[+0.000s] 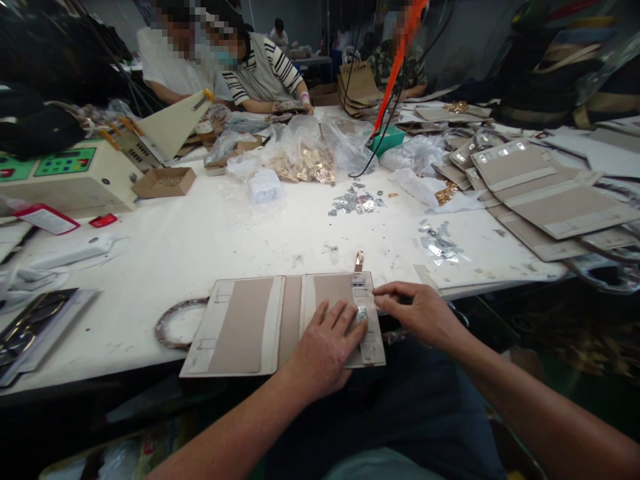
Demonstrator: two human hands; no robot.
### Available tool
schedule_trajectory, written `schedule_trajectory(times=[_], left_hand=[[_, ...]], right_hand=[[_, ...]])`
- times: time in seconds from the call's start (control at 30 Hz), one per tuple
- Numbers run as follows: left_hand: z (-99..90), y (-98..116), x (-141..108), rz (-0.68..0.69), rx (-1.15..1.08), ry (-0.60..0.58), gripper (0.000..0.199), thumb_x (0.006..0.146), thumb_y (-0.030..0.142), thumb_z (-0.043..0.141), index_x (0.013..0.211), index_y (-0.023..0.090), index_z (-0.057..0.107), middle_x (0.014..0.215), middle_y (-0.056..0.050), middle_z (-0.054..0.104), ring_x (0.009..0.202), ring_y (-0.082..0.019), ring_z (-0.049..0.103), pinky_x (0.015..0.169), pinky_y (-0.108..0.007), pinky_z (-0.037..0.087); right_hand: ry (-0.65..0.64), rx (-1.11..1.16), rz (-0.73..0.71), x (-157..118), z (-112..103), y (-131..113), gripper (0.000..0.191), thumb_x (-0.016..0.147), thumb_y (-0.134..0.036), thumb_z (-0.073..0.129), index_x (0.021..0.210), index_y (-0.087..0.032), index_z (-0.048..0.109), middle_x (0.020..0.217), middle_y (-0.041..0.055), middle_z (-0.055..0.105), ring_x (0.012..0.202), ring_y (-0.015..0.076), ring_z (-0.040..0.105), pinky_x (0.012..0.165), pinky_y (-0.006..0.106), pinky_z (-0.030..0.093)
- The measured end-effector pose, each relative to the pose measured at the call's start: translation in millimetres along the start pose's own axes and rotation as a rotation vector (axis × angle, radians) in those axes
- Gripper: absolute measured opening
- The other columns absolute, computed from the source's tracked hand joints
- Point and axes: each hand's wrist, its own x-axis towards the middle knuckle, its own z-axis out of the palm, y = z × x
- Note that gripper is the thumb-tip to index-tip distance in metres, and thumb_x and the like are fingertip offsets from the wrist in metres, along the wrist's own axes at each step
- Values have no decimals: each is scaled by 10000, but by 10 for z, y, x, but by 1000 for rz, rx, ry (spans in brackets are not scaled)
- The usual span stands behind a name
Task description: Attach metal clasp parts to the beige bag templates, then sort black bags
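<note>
A flat beige handbag panel (245,327) lies unfolded at the table's front edge, with a wrapped ring-shaped handle (167,327) sticking out on its left. My left hand (325,343) rests flat on its right half, fingers stretched out, the fingertips beside a small silver metal plate (362,313). At the panel's right edge is my right hand (417,310), thumb and forefinger nearly together. Whatever they pinch, if anything, is too small to make out. Another metal plate (358,281) sits near the top right corner, where a gold clasp piece (359,261) sticks out beyond the edge.
Loose silver plates (355,202) and a second pile (440,243) lie ahead. Bagged gold hardware (310,165) is farther back. Stacked bag panels (555,187) are on the right, a cream machine (75,177) and small cardboard box (165,182) on the left. Co-workers (265,70) sit opposite.
</note>
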Motion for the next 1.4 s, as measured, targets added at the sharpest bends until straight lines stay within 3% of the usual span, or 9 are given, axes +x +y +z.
schedule_trajectory(times=[0.13,0.23,0.47,0.6,0.7,0.87,1.0,1.23,1.4], left_hand=[[-47,2,31,-8,-8,-24,807,802,406,680,1536,185,427,1609,-161,360,1497,-380,295,1258,-586,99],[-47,7,36,-14,-2,-34,835,773,394,710,1533,192,431,1609,-155,363,1502,-378,282,1259,-585,108],[14,4,19,-9,18,15,789,823,412,675,1538,183,435,1596,-157,382,1503,-371,292,1264,-582,112],[30,-7,21,-11,4,17,828,781,401,714,1533,184,443,1599,-149,383,1507,-370,287,1267,-580,113],[29,-11,22,-6,2,25,808,779,386,709,1519,185,452,1601,-144,381,1505,-366,293,1265,-582,125],[14,-5,12,-10,-3,20,818,768,376,720,1511,172,443,1597,-156,377,1495,-373,292,1262,-589,132],[21,4,2,-9,-14,26,825,773,382,729,1516,182,431,1601,-156,354,1505,-367,266,1270,-578,111],[53,8,-7,-37,-42,40,837,768,392,732,1522,199,425,1526,-190,386,1477,-367,310,1267,-562,125],[62,6,-10,-40,-45,71,843,748,383,744,1511,193,440,1512,-197,392,1461,-377,321,1265,-559,127]], right_hand=[[240,518,-168,52,-83,-173,437,884,-511,728,695,-150,572,558,-12,463,482,83,417,499,248,342],[306,932,-282,164,3,-243,468,885,-450,717,639,-155,450,549,-29,373,415,82,376,453,262,333],[325,1188,-258,378,239,-152,444,880,-424,659,629,-161,404,527,-39,283,395,73,331,429,256,316],[342,1225,-249,397,280,-89,431,890,-416,620,646,-168,366,523,-43,241,393,70,297,417,246,302],[325,1187,-320,376,347,-112,415,905,-384,615,635,-167,388,526,-42,248,387,70,297,412,251,295],[150,855,-400,321,393,-284,448,965,-401,635,627,-158,469,530,-26,362,406,74,384,423,241,322],[140,739,-484,298,355,-391,467,975,-431,620,612,-164,498,507,-15,381,407,81,385,425,244,324],[93,498,-400,282,447,-341,502,998,-420,578,582,-162,468,526,6,425,468,90,409,471,256,334],[98,518,-370,292,443,-377,498,981,-426,596,581,-171,444,508,3,424,441,98,410,439,257,314]])
